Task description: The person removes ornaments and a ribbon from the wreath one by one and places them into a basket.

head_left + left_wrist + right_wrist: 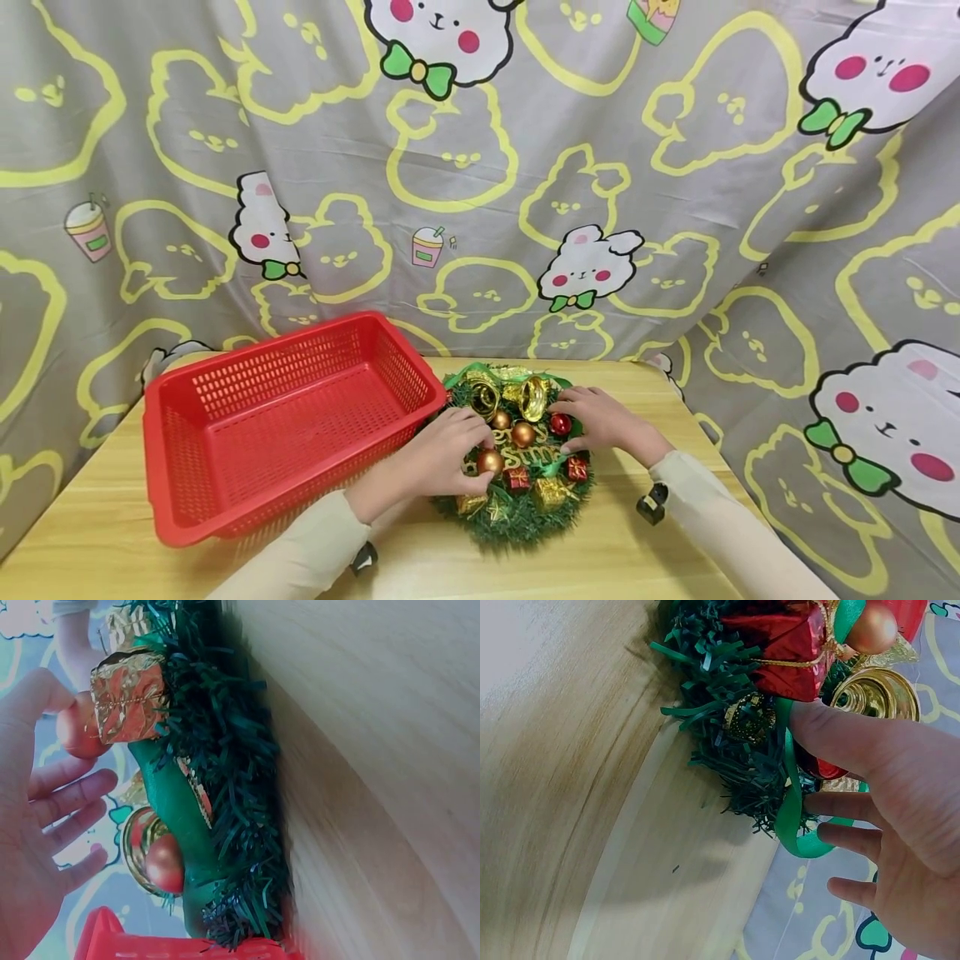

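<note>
A round green tinsel Christmas wreath (pixel 517 529) with gold lettering lies on the table. My left hand (pixel 442 454) is at its left side, thumb and forefinger pinching a copper-coloured ball ornament (pixel 491 462); the other fingers are spread in the left wrist view. On the far right side of the wreath, my right hand (pixel 603 421) has its thumb against a green ribbon (pixel 789 817) and its fingers fairly straight, beside a red ball (pixel 560 424). Gold bells (pixel 534 398), more copper balls (pixel 523 434), red gift boxes (pixel 517 477) and a gold gift box (pixel 551 493) decorate it.
A large red plastic basket (pixel 300 433) stands left of the wreath, its right end close to it. The wooden table (pixel 630 533) backs onto a grey cartoon-print curtain (pixel 465 183), which also hangs along the right side.
</note>
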